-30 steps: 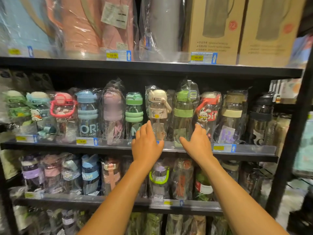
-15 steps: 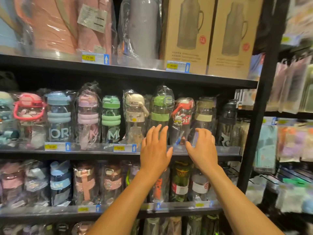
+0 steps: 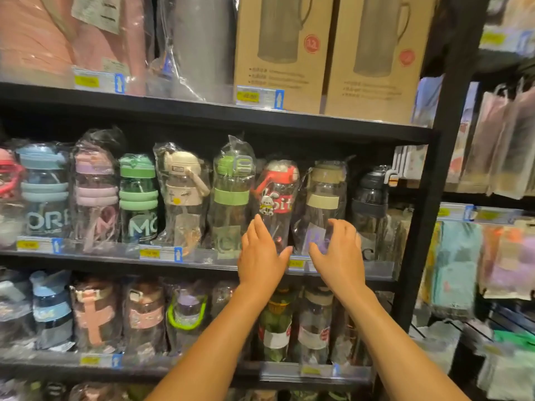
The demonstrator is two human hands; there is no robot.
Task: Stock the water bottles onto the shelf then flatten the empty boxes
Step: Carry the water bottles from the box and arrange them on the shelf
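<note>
Stocking looks nearly done: shelf (image 3: 95, 260) full, your left hand (image 3: 262, 260) flat beside the red bottle (image 3: 276, 198), right hand (image 3: 338, 253) curled round the beige bottle (image 3: 322, 195); flattening boxes likely remains

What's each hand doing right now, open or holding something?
Left hand: open, fingers straight, beside the red-lidded rabbit bottle.
Right hand: fingers curled round the beige-lidded bottle, gripping it.

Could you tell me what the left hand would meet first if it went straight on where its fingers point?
Most likely the wrapped red-lidded rabbit bottle; the left hand may be touching it, depth unclear.
</note>
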